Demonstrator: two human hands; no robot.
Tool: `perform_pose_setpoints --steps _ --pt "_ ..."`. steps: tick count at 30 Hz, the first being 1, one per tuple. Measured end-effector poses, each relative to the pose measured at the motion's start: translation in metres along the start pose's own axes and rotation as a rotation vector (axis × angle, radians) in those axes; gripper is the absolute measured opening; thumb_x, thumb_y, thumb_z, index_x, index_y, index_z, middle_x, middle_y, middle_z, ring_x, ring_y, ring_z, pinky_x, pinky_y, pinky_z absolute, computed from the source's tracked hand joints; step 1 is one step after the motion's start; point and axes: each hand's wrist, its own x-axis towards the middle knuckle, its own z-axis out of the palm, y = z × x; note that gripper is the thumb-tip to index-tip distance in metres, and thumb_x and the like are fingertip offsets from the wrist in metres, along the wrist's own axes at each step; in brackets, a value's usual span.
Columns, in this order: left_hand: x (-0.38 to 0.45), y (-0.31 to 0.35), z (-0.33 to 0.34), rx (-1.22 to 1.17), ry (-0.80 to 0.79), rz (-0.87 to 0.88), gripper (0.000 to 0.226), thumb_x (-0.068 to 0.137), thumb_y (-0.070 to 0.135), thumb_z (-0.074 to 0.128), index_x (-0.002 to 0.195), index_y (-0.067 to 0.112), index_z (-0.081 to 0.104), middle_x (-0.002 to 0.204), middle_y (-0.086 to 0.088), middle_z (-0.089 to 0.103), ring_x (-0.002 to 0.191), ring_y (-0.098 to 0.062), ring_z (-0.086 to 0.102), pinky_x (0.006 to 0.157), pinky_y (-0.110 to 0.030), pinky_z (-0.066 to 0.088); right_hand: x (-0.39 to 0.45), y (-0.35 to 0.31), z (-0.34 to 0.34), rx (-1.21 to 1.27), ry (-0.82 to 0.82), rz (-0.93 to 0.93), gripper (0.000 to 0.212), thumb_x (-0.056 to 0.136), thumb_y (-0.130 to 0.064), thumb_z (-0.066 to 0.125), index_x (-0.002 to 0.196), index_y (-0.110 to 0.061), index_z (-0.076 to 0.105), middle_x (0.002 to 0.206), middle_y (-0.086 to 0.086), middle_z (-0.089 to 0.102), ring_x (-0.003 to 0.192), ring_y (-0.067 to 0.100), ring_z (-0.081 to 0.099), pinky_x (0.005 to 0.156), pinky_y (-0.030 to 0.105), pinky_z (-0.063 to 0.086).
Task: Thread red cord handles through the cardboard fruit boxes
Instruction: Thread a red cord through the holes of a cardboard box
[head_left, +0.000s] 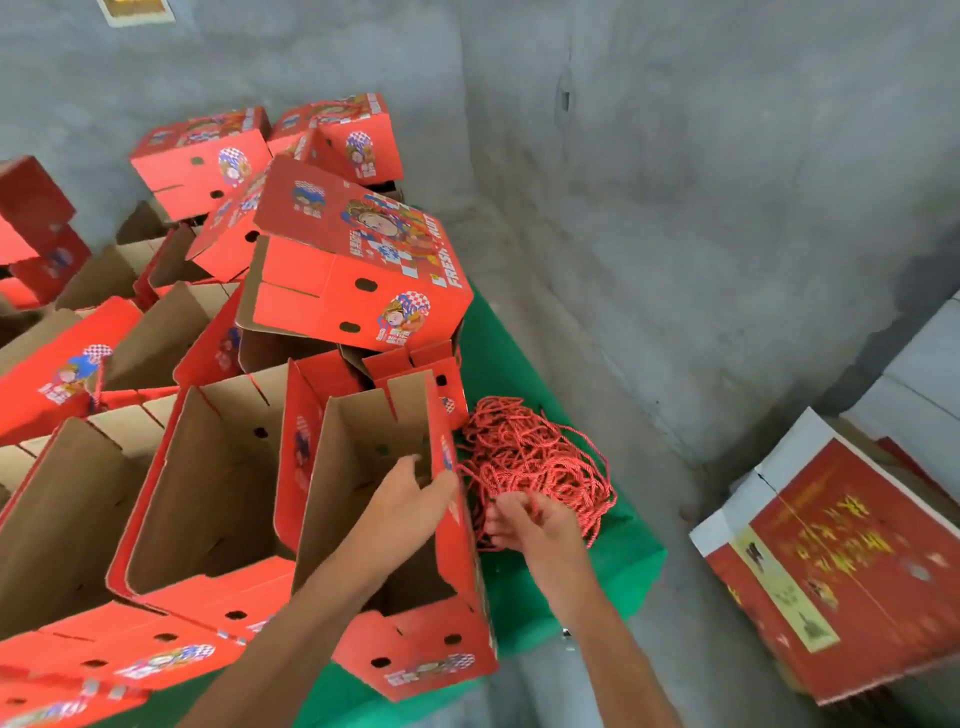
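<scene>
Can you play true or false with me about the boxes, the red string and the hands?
1. The left hand holds the side wall of an open box. True.
2. The pile of red string lies inside that box. False: it lies beside it on the green cloth.
3. The right hand is at the string pile. True.
4. All the boxes stand upright. False: a tipped box lies on top of others.

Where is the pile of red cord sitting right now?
In the head view the pile of red cord lies on the green table cover, right of centre, just right of the open box that the left hand grips; the right hand reaches into its near edge.
</scene>
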Motion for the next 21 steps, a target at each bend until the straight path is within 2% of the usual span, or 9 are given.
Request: perform_pose_setpoints --steps 1,3,5,7,10,13,15,19,21 --pt "0.002 -0.002 0.000 -0.143 -0.065 -0.141 0.041 0.093 0.033 0.053 0.130 0.015 0.059 0.108 -0.002 0.076 0.097 -0.020 0.072 0.094 -0.041 0.056 0.001 0.011 -0.002 -0.063 -0.020 0.005 0.017 0.102 -0.005 0.061 0.088 -0.003 0.069 0.081 0.013 0.071 0.066 0.015 0.068 0.066 0.024 0.058" --pt "0.004 -0.005 -0.004 -0.325 -0.139 -0.286 0.035 0.090 0.032 0.048 0.118 0.018 0.063 0.097 -0.007 0.079 0.090 -0.027 0.074 0.076 -0.039 0.060 0.001 0.030 -0.004 -0.196 -0.069 0.003 0.016 0.104 -0.009 0.059 0.091 -0.005 0.068 0.082 0.009 0.071 0.072 0.016 0.068 0.070 0.026 0.058" --pt "0.005 -0.012 -0.008 -0.412 -0.146 -0.308 0.035 0.088 0.030 0.046 0.117 0.018 0.063 0.095 -0.009 0.079 0.084 -0.027 0.075 0.065 -0.034 0.058 0.000 0.041 -0.003 -0.282 -0.095 -0.012 0.016 0.104 -0.014 0.061 0.092 -0.008 0.070 0.082 0.005 0.073 0.074 0.016 0.067 0.071 0.030 0.058" --pt "0.007 -0.020 -0.012 -0.445 -0.120 -0.305 0.036 0.088 0.030 0.046 0.117 0.018 0.063 0.097 -0.011 0.079 0.081 -0.028 0.076 0.062 -0.035 0.058 0.001 0.046 0.000 -0.293 -0.094 -0.017 0.015 0.103 -0.017 0.063 0.093 -0.009 0.072 0.082 0.006 0.074 0.072 0.015 0.067 0.069 0.030 0.056" --pt "0.011 -0.030 -0.018 -0.429 -0.080 -0.289 0.037 0.089 0.034 0.045 0.118 0.020 0.064 0.097 -0.010 0.079 0.088 -0.033 0.074 0.060 -0.037 0.058 0.002 0.043 0.003 -0.298 -0.122 -0.018 0.015 0.102 -0.019 0.064 0.094 -0.010 0.072 0.082 0.007 0.074 0.070 0.012 0.067 0.067 0.024 0.056" --pt "0.014 -0.034 -0.024 -0.417 -0.071 -0.299 0.036 0.089 0.034 0.044 0.115 0.021 0.065 0.093 -0.011 0.079 0.080 -0.031 0.073 0.052 -0.038 0.057 0.003 0.036 0.007 -0.320 -0.149 -0.049 0.015 0.103 -0.022 0.064 0.093 -0.013 0.071 0.081 0.002 0.075 0.072 0.011 0.071 0.070 0.027 0.059" --pt "0.015 -0.035 -0.028 -0.402 -0.076 -0.296 0.037 0.089 0.035 0.043 0.116 0.021 0.065 0.092 -0.010 0.079 0.077 -0.028 0.074 0.054 -0.035 0.058 0.003 0.034 0.011 -0.382 -0.143 -0.064 0.016 0.103 -0.025 0.063 0.091 -0.017 0.070 0.082 0.001 0.075 0.074 0.010 0.073 0.075 0.031 0.062" --pt "0.010 -0.040 -0.036 -0.393 -0.053 -0.310 0.039 0.090 0.037 0.042 0.116 0.020 0.065 0.095 -0.010 0.079 0.090 -0.031 0.073 0.065 -0.036 0.057 -0.002 0.035 0.013 -0.385 -0.176 -0.071 0.017 0.102 -0.024 0.065 0.090 -0.013 0.071 0.085 0.004 0.075 0.076 0.013 0.074 0.080 0.038 0.063" --pt "0.016 -0.035 -0.036 -0.379 -0.035 -0.329 0.039 0.092 0.032 0.043 0.118 0.012 0.064 0.102 -0.015 0.077 0.098 -0.037 0.071 0.071 -0.039 0.057 -0.004 0.037 0.013 -0.392 -0.184 -0.085 0.018 0.101 -0.026 0.065 0.090 -0.013 0.071 0.086 0.005 0.075 0.077 0.014 0.075 0.082 0.041 0.063"
